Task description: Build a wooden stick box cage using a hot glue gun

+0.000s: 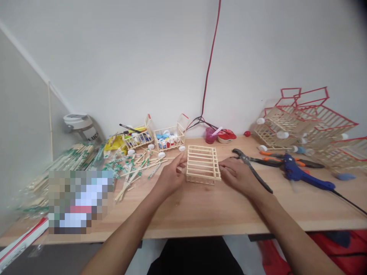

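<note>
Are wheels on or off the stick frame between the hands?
Off, as far as visible: the stick frame shows bare sticks, unlike the wheeled cart behind.

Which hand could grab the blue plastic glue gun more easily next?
Probably the right hand: it is at the right side of the pale, slatted wooden-stick frame, nearer the blue plastic glue gun. The left hand is on the frame's other side, farther away.
</note>
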`<act>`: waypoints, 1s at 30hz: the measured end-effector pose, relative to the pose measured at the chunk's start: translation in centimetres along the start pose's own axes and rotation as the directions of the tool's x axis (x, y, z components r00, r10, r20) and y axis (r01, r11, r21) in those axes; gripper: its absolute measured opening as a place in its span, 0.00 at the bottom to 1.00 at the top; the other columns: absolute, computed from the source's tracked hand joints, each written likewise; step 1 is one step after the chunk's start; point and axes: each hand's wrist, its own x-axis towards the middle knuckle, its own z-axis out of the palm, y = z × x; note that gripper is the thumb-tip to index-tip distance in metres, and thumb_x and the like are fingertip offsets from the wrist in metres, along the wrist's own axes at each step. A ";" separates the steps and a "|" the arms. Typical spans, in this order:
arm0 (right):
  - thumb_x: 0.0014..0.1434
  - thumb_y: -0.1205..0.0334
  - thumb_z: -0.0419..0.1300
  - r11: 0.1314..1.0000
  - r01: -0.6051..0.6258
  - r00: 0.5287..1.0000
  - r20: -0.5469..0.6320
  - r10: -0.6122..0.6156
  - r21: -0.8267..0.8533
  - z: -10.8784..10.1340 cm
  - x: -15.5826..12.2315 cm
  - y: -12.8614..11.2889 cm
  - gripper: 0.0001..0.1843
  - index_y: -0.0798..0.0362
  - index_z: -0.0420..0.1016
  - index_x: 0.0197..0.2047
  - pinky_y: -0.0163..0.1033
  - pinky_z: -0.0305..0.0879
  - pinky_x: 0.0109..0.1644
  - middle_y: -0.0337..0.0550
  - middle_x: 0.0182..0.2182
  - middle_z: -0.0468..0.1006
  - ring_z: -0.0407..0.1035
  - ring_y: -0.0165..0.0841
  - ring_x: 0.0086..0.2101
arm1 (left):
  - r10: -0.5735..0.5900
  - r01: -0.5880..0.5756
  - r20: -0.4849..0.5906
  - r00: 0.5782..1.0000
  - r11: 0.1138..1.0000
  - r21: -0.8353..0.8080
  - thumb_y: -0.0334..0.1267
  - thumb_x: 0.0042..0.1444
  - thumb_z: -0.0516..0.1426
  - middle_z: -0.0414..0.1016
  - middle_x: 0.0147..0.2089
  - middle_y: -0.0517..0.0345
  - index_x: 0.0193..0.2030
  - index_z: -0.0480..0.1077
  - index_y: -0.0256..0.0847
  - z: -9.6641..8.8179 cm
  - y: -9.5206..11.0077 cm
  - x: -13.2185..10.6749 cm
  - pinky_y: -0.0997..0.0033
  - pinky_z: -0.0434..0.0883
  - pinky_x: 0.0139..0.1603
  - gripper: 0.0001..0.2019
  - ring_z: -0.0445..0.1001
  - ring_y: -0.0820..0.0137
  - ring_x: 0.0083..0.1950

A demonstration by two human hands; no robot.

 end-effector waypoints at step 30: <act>0.66 0.67 0.57 0.974 0.141 0.942 -0.277 -0.187 -0.178 -3.8 3.1 -4.0 0.06 0.53 0.76 0.44 0.45 0.59 0.44 0.44 0.35 0.81 0.73 0.37 0.37 | -0.020 0.114 0.169 0.985 0.815 -0.568 0.28 0.54 0.60 0.66 0.69 0.53 0.68 0.63 0.50 0.1 0.5 0.3 0.70 0.67 0.62 0.33 0.68 0.63 0.66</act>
